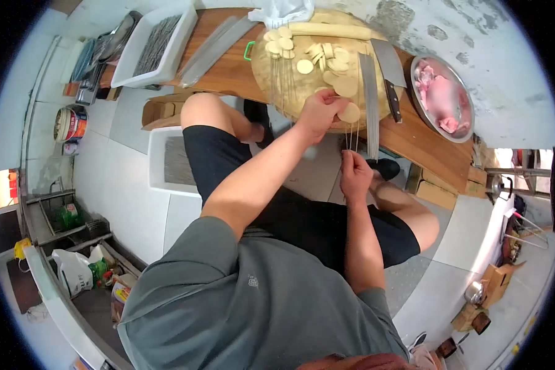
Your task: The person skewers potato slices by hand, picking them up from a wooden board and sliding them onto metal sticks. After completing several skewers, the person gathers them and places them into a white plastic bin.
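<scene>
My left hand [318,116] is closed, with thumb and fingertips pinching the edge of a round pale-yellow slice [349,112]. Below it, my right hand [355,175] grips several thin skewers [351,137], fanned out, whose upper ends meet that slice. Both hands are just off the near edge of a round wooden chopping board [376,106]. On the board, another round slice [345,87] shows just beyond my left fingers, with more slices [321,55] in loose piles behind. A bundle of skewers [369,92] lies along the board's right side.
A cleaver [388,65] rests at the board's right, beside a metal bowl of raw meat [441,98]. A long pale-yellow roll [330,30] lies at the back. White bins of skewers [123,74] [156,157] stand on the bench's left and on the floor.
</scene>
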